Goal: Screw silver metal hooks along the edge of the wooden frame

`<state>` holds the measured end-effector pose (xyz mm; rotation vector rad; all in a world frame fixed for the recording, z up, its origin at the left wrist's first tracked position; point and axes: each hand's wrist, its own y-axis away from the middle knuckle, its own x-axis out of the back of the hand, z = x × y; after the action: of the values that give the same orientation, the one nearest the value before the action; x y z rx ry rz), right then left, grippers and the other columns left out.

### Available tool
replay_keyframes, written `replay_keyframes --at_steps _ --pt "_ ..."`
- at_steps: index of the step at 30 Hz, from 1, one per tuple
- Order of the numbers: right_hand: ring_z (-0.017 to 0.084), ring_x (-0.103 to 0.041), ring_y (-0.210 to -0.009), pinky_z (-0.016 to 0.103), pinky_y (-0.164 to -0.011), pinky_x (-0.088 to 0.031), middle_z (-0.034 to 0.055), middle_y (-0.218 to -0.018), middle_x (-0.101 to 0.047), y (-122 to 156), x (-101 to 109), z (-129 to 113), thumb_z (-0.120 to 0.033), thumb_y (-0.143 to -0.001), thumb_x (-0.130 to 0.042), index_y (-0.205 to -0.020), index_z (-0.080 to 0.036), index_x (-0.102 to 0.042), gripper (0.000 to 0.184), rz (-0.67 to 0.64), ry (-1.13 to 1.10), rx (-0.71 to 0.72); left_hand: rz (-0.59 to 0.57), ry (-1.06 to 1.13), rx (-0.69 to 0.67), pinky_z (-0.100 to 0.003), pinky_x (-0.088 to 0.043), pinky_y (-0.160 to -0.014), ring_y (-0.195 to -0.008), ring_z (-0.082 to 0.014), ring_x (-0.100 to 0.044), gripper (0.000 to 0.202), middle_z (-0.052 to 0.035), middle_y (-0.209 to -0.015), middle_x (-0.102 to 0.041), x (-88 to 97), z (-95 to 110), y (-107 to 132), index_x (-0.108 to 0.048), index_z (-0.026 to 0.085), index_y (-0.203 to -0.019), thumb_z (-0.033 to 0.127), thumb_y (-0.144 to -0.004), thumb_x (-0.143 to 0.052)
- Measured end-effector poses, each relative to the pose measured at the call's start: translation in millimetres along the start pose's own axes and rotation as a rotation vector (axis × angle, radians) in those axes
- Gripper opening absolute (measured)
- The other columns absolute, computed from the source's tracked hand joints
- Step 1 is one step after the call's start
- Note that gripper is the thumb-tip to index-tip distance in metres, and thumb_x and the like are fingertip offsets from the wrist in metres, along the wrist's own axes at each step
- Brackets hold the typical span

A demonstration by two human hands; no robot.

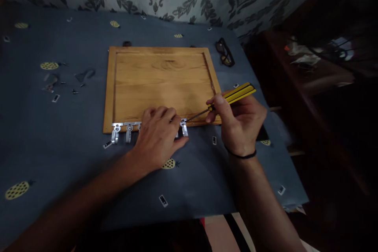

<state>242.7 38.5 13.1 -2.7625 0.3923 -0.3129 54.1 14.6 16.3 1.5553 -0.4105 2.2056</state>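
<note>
A wooden board (161,82) lies flat on a table under a blue cloth (59,153). Several metal hooks (115,130) line its near edge. My left hand (158,138) rests over the middle of that row, fingers pressed together at a hook (184,126) near the right end. My right hand (238,120) is closed round a yellow and black screwdriver (233,95). Its shaft slants down to the left, with the tip at that same hook.
A pair of dark glasses (225,52) lies at the board's far right corner. Small metal parts and screws (63,82) are scattered on the cloth to the left. The table's right edge drops off to a dark area holding a wooden shelf (313,75).
</note>
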Motion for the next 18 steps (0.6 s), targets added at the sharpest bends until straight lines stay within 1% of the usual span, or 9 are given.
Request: replay_keyframes --at_steps 6,12,18 --pt "0.011 -0.057 -0.038 0.027 -0.037 -0.047 -0.0004 -0.072 -0.076 -0.8 -2.8 2.3 -0.065 -0.078 -0.090 -0.075 -0.022 -0.072 0.046 0.052 -0.057 -0.033 0.010 -0.003 -0.010 -0.050 -0.045 -0.105 -0.120 -0.0328 -0.065 0.031 -0.0100 -0.119 -0.075 -1.6 -0.7 0.3 -0.075 0.016 -0.115 0.042 -0.097 -0.079" --pt "0.012 -0.058 -0.040 0.028 -0.039 -0.050 -0.0010 -0.072 -0.075 1.0 -3.2 1.0 -0.063 -0.081 -0.088 -0.075 -0.024 -0.072 0.042 0.009 -0.047 -0.007 0.039 -0.012 -0.019 -0.049 -0.045 -0.102 -0.115 -0.0319 -0.065 0.026 -0.0091 -0.114 -0.075 -3.3 -1.1 1.0 -0.076 0.018 -0.111 0.040 -0.097 -0.079" --pt "0.011 -0.061 -0.045 0.027 -0.044 -0.056 -0.0011 -0.076 -0.076 2.3 0.3 1.7 -0.064 -0.086 -0.084 -0.081 -0.024 -0.072 0.042 -0.055 -0.005 0.027 0.024 -0.026 -0.019 -0.050 -0.046 -0.101 -0.115 -0.0328 -0.066 0.027 -0.0102 -0.113 -0.074 -1.8 -0.4 0.9 -0.076 0.018 -0.111 0.042 -0.099 -0.077"
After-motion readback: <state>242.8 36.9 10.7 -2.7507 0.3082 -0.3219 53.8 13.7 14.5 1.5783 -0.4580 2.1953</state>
